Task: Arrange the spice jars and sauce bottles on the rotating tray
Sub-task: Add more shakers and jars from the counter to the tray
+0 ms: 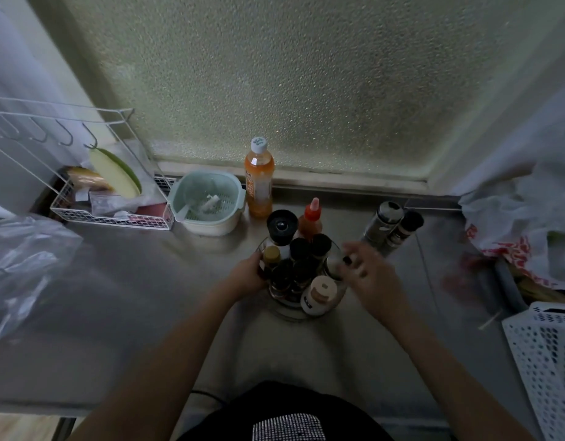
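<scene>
The rotating tray (pixel 286 313) stands mid-counter, crowded with several dark-capped spice jars (pixel 298 249), a tall black-lidded grinder (pixel 282 226), a yellow-capped jar (pixel 271 254) and a white jar with a beige lid (pixel 321 294). My left hand (pixel 247 275) grips the tray's left side beside the yellow-capped jar. My right hand (pixel 367 268) is blurred at the tray's right edge, fingers around a pale jar (pixel 333 264); the grip itself is unclear. A red-capped sauce bottle (pixel 311 218) stands just behind the tray. A steel shaker (pixel 383 224) and a dark-capped jar (pixel 407 227) stand to the right.
An orange drink bottle (pixel 259 179) and a pale green colander bowl (pixel 208 202) sit by the frosted window. A white wire rack (pixel 112 198) is at the left, plastic bags (pixel 523 218) and a white perforated basket (pixel 548 351) at the right.
</scene>
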The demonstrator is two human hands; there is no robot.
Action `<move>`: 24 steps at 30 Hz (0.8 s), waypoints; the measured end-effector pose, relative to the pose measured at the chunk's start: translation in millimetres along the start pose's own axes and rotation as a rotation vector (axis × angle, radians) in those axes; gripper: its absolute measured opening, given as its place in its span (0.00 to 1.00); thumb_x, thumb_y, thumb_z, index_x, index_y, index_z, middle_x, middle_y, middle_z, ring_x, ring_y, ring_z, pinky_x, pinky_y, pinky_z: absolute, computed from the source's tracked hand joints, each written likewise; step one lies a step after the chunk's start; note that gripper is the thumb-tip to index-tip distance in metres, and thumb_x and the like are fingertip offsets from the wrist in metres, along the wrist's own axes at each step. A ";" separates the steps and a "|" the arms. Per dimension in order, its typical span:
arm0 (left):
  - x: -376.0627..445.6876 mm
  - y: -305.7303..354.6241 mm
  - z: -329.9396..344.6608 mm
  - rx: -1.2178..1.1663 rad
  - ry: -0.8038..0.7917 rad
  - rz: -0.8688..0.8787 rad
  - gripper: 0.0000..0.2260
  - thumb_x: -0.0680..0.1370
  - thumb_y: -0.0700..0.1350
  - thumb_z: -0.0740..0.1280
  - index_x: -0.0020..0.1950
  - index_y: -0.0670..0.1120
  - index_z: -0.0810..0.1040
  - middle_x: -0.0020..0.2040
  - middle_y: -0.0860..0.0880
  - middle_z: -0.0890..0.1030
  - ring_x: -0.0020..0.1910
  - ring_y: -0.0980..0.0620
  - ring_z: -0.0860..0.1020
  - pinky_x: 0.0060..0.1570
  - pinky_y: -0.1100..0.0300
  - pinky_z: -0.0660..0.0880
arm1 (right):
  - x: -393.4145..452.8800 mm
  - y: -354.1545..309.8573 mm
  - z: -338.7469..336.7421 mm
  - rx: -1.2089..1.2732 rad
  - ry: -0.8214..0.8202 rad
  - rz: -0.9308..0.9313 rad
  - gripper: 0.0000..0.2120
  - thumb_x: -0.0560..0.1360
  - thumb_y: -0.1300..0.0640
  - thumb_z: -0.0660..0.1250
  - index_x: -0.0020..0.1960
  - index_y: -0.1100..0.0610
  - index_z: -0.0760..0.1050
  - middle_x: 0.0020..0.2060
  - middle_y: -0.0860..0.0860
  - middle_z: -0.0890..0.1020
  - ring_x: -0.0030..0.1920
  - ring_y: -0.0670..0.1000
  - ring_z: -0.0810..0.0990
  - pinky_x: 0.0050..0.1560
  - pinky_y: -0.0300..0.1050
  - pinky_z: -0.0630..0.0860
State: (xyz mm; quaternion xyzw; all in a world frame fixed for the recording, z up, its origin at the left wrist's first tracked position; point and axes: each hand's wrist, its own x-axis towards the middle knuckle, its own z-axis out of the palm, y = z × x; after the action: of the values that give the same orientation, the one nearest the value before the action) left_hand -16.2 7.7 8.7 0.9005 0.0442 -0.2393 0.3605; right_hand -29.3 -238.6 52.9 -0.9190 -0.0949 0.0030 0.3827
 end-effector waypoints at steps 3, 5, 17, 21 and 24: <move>6.5 0.0 -2.7 0.005 -0.020 -0.021 0.28 0.72 0.41 0.69 0.70 0.41 0.63 0.64 0.37 0.75 0.61 0.39 0.75 0.61 0.48 0.72 | 47.1 18.8 -28.3 -0.182 0.163 0.070 0.22 0.72 0.47 0.66 0.64 0.48 0.67 0.55 0.53 0.76 0.53 0.54 0.76 0.51 0.53 0.75; 12.0 -0.3 -5.0 0.020 -0.057 -0.031 0.29 0.72 0.41 0.70 0.70 0.41 0.62 0.64 0.38 0.74 0.62 0.39 0.74 0.61 0.50 0.71 | 81.2 38.5 -45.6 -0.431 0.089 0.225 0.32 0.71 0.47 0.68 0.71 0.46 0.60 0.71 0.56 0.64 0.68 0.64 0.64 0.65 0.62 0.66; 22.7 -10.0 1.9 -0.055 -0.051 -0.046 0.21 0.72 0.39 0.68 0.64 0.41 0.69 0.59 0.38 0.77 0.57 0.40 0.76 0.57 0.52 0.73 | 129.2 104.5 -35.9 -0.561 -0.127 0.358 0.31 0.69 0.58 0.72 0.67 0.45 0.64 0.60 0.61 0.70 0.52 0.61 0.67 0.52 0.53 0.68; 24.4 -13.6 3.3 -0.107 0.031 -0.027 0.17 0.71 0.39 0.68 0.60 0.42 0.73 0.51 0.39 0.81 0.50 0.40 0.79 0.51 0.53 0.75 | 122.6 86.6 -38.1 -0.529 -0.118 0.213 0.29 0.67 0.62 0.72 0.66 0.51 0.69 0.53 0.62 0.74 0.50 0.63 0.75 0.49 0.49 0.70; 18.9 -12.9 -6.4 -0.155 0.292 -0.012 0.10 0.69 0.39 0.66 0.50 0.48 0.75 0.37 0.47 0.79 0.38 0.46 0.78 0.42 0.52 0.76 | 107.5 60.3 -41.9 -0.437 -0.096 0.157 0.30 0.65 0.61 0.74 0.64 0.50 0.69 0.53 0.59 0.75 0.52 0.62 0.75 0.51 0.51 0.72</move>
State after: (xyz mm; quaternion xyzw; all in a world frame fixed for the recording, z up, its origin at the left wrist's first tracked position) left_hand -0.3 19.8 -4.1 0.8948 0.1200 -0.1041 0.4172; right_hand 89.9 -290.6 47.2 -0.9833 -0.0397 0.0557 0.1686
